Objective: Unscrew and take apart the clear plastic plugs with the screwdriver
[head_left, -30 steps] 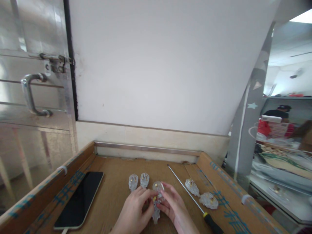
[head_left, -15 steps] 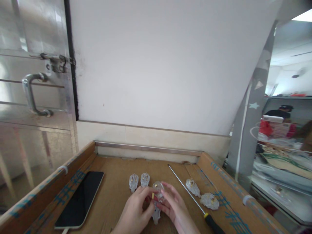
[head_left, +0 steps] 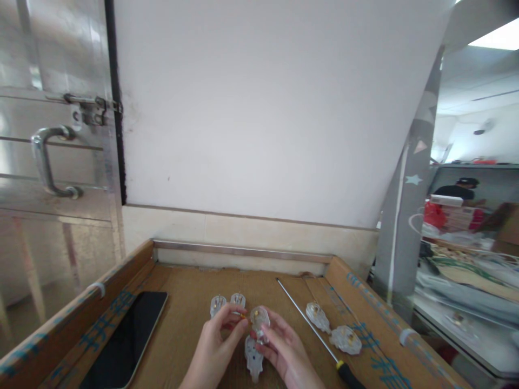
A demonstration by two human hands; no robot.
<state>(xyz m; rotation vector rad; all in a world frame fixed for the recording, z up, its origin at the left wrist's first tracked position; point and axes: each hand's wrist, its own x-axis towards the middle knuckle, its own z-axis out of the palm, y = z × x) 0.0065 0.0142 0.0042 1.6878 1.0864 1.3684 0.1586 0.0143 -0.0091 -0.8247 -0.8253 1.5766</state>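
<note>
My right hand [head_left: 286, 346] holds a clear plastic plug housing [head_left: 258, 319] with a brass piece inside it. Just left of it, my left hand [head_left: 219, 340] pinches a small brass-coloured piece [head_left: 243, 315] between thumb and fingers. Below the hands a clear plastic part with dark holes [head_left: 254, 357] lies on the cardboard. Behind my left hand are two clear plug parts with metal pins, a left one [head_left: 218, 304] and a right one [head_left: 238, 299]; the fingers partly cover the left one.
A screwdriver [head_left: 347, 373] lies slantwise on the cardboard tray [head_left: 182, 292], right of my hands. Beyond it are two more clear housings, one farther [head_left: 317, 316] and one nearer [head_left: 346, 340]. A phone [head_left: 125, 335] lies at left. Far right, a person [head_left: 458, 189] is in another room.
My left hand has drawn slightly left, away from the housing, with the small brass piece. More of the part with holes now shows below. The whole view has shifted a little.
</note>
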